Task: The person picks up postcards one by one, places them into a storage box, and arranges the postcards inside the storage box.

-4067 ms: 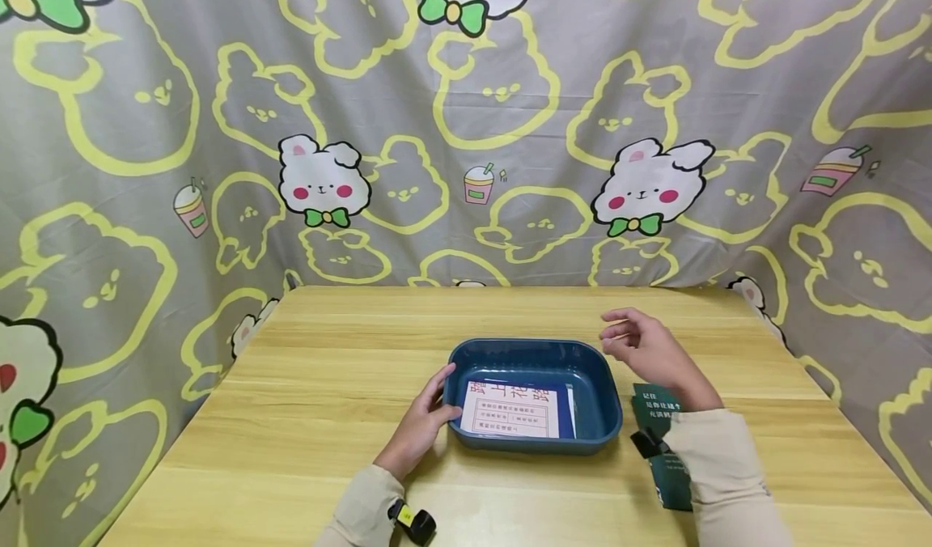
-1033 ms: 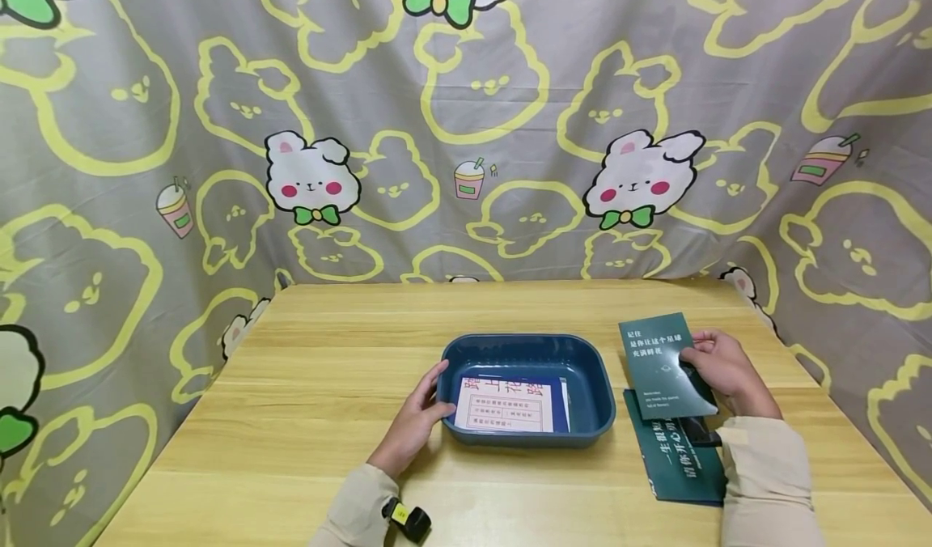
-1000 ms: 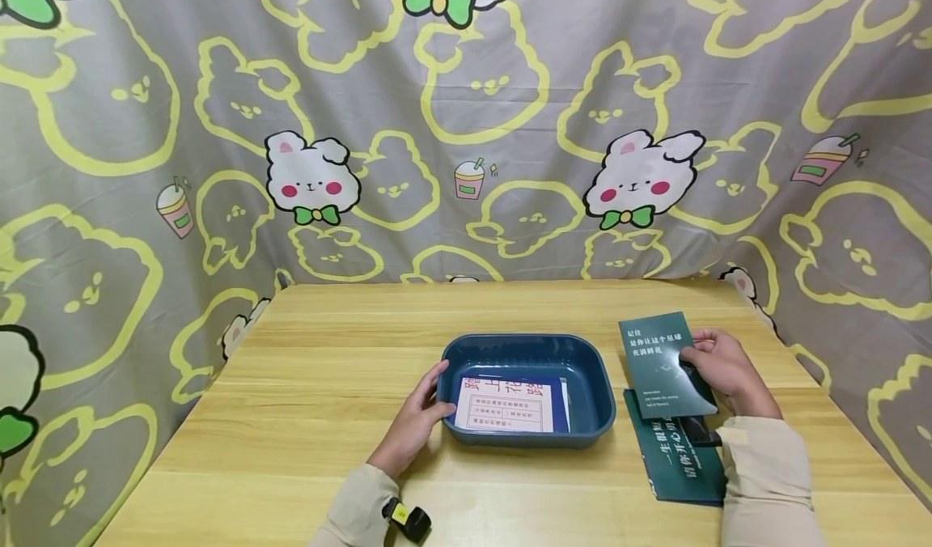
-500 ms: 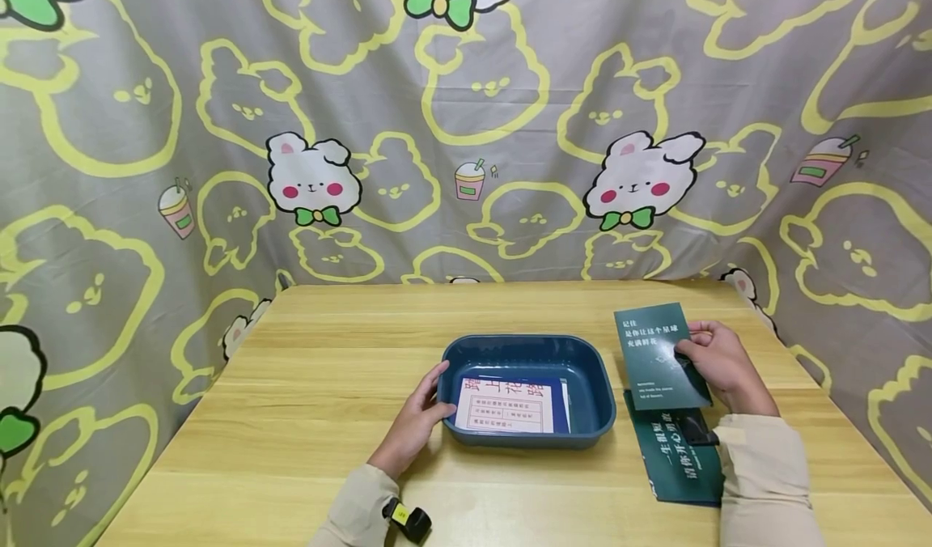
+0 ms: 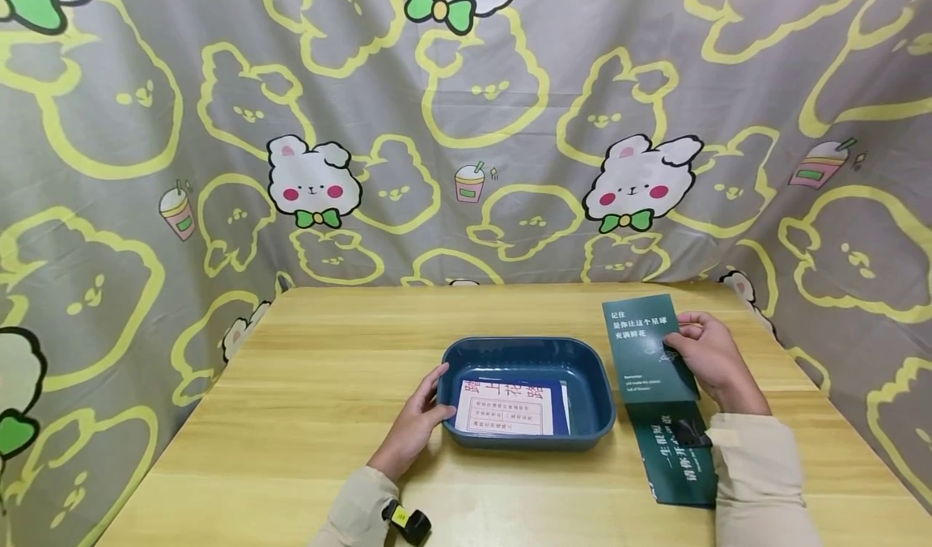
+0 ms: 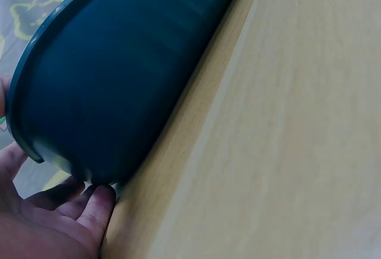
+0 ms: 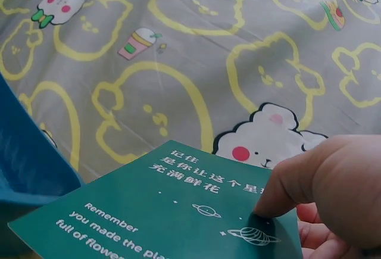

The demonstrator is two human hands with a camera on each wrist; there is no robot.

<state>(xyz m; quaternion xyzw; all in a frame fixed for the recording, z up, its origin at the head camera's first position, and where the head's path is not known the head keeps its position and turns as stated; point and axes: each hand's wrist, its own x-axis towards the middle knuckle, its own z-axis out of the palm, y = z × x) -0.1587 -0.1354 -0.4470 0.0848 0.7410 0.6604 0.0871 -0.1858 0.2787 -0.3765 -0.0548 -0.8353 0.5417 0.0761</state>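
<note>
My left hand [image 5: 417,424] is at the left end of a dark blue plastic basin [image 5: 601,405], thumb over its rim and other fingers against the outside; the left wrist view shows fingertips [image 6: 102,202] low on the basin wall. Inside the basin lies a pinkish card [image 5: 507,409] with red Chinese writing, over a blue one. To the right, my right hand [image 5: 717,361] pinches a green card [image 5: 644,369] by its right edge, thumb on the printed face. White Chinese and English text and small planet drawings show on it. Below it another green card [image 5: 673,466] lies on the table.
The basin and cards are on a light wooden table [image 5: 291,417]. A grey curtain [image 5: 408,272] with yellow outlines and white rabbits hangs behind and along both sides. Each wrist wears a strapped camera, such as the left wrist camera [image 5: 415,524].
My right hand has picked up a green card from the right of the basin; over the last second it has moved slightly left and away from me. My left hand has stayed on the basin.
</note>
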